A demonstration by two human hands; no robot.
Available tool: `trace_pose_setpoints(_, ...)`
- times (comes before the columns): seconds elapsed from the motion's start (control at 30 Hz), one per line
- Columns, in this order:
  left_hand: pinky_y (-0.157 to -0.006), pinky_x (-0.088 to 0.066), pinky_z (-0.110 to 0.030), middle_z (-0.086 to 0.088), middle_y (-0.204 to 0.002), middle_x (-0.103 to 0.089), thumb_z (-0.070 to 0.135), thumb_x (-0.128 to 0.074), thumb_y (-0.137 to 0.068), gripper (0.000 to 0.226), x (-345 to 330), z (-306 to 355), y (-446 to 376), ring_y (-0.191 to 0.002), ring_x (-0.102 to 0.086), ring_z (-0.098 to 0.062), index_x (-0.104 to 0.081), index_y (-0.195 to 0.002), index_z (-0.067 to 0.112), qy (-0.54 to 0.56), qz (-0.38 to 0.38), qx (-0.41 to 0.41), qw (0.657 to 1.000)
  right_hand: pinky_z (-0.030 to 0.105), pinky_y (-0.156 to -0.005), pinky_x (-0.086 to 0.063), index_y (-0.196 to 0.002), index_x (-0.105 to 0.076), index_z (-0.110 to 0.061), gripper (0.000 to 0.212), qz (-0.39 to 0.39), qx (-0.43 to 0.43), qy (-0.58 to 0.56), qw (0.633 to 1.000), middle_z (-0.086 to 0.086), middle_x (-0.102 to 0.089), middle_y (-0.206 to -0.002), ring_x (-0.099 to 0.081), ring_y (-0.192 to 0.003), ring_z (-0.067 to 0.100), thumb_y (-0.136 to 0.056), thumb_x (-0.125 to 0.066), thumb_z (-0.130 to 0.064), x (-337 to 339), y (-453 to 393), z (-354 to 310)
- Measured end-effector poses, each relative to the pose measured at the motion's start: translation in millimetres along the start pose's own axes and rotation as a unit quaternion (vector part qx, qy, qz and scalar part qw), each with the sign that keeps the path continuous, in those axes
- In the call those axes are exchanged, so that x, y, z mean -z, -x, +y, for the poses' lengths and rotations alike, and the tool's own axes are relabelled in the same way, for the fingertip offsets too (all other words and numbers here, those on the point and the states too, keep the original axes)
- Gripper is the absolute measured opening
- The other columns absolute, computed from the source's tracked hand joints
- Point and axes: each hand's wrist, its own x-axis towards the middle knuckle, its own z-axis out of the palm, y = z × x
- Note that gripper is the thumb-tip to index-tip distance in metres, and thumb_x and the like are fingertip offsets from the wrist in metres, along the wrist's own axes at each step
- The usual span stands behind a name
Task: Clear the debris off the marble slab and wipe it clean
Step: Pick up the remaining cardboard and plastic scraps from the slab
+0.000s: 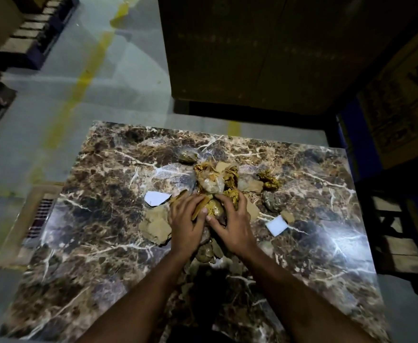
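Note:
A brown marble slab (91,243) with white veins lies in front of me. A heap of debris (213,179) sits at its middle: crumpled yellow-brown paper, clear plastic wrap, cardboard scraps (154,224) and stones (272,200). Two white paper scraps lie apart, one to the left (156,197) and one to the right (276,225). My left hand (187,222) and my right hand (232,221) press together on the near part of the heap, fingers curled around crumpled paper and plastic.
A tall cardboard box (252,50) stands just beyond the slab's far edge. More printed boxes (396,115) stand at the right. The grey floor (99,78) with a yellow line stretches to the left. A pallet (37,28) lies at the far left.

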Motion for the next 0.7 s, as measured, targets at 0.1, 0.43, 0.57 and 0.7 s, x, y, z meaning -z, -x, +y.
trace_pose_setpoints(0.1,-0.11,-0.032,-0.05,0.05,-0.132,-0.035,0.053,-0.041,-0.098,0.041,-6,8,4,-0.132,-0.033,-0.004,-0.061,-0.128,0.034,0.048,0.031,0.003,0.998,0.058,-0.113,-0.038,-0.136,-0.046,-0.045,0.058,0.025,0.006,-0.047,0.999,-0.005,-0.006,-0.164,-0.033,-0.146,0.03,-0.088,-0.046,-0.077,-1,-1,-5)
trace_pose_setpoints(0.43,-0.104,-0.037,-0.029,0.009,-0.129,-0.056,0.037,-0.044,-0.102,0.033,-9,10,13,-0.126,-0.043,-0.006,-0.062,-0.125,0.022,0.077,0.043,-0.003,0.996,0.056,-0.118,-0.026,-0.123,-0.059,-0.04,0.035,0.117,0.007,0.034,0.992,-0.003,-0.022,-0.163,-0.022,-0.15,0.025,-0.095,-0.055,-0.058,-9,14,-13)
trace_pose_setpoints(0.57,-0.093,-0.035,-0.007,0.005,-0.128,-0.059,0.035,-0.045,-0.103,0.03,-6,9,16,-0.12,-0.049,-0.005,-0.06,-0.129,0.027,0.09,0.017,0.01,0.996,0.057,-0.12,-0.024,-0.141,-0.039,-0.05,0.058,0.046,0.007,0.051,0.998,0.003,-0.013,-0.166,-0.02,-0.151,0.03,-0.088,-0.056,-0.066,-4,21,-14)
trace_pose_setpoints(0.7,-0.097,-0.038,-0.014,0.004,-0.128,-0.059,0.036,-0.044,-0.103,0.031,-6,8,17,-0.121,-0.051,-0.009,-0.06,-0.129,0.028,0.098,0.014,0.001,0.995,0.061,-0.115,-0.031,-0.149,-0.012,-0.057,0.084,0.012,-0.029,0.073,0.997,0.015,-0.021,-0.16,-0.026,-0.147,0.036,-0.08,-0.054,-0.077,5,15,-16)
